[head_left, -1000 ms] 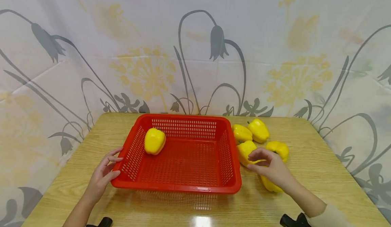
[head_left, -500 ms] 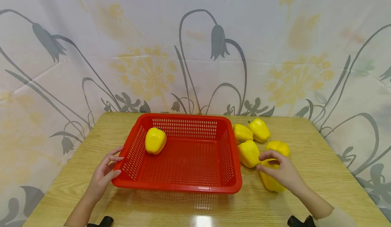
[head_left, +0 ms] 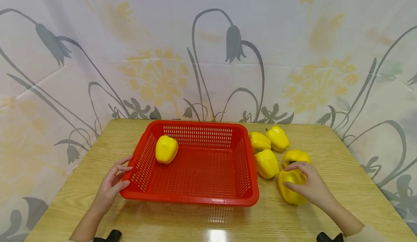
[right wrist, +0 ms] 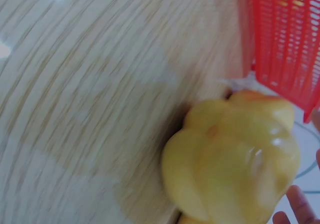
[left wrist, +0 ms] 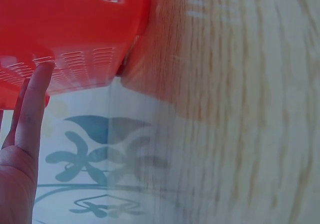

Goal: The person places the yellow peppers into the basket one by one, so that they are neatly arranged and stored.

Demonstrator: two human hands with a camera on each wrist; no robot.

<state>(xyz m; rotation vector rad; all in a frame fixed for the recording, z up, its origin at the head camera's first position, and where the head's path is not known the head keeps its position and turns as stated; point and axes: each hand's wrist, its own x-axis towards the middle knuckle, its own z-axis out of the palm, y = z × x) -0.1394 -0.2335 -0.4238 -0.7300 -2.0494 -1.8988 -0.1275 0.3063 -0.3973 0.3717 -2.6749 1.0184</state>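
A red plastic basket (head_left: 189, 199) with slotted walls stands on the wooden table, one yellow bell pepper (head_left: 166, 149) inside at its left. My left hand (head_left: 109, 187) is at the basket's left end, fingertips and thumb against the rim; in the left wrist view a straight finger (left wrist: 33, 108) overlaps the slotted outer wall. My right hand (head_left: 309, 184) hovers over the nearest loose yellow bell pepper (head_left: 289, 196), thumb and fingers spread apart and gently bent. That pepper fills the lower right of the right wrist view, where only a few fingertips (right wrist: 300, 204) show.
To the right of the basket lie more yellow bell peppers: one (head_left: 267, 164) beside its wall, two behind it (head_left: 277, 138), and one (head_left: 298, 157) just beyond my right hand. A flower-printed cloth (head_left: 208, 61) hangs behind the table (head_left: 163, 227).
My right hand has moved right and slightly toward me, from beside the pepper near the basket to over the nearest loose pepper. My left hand and the basket have stayed put.
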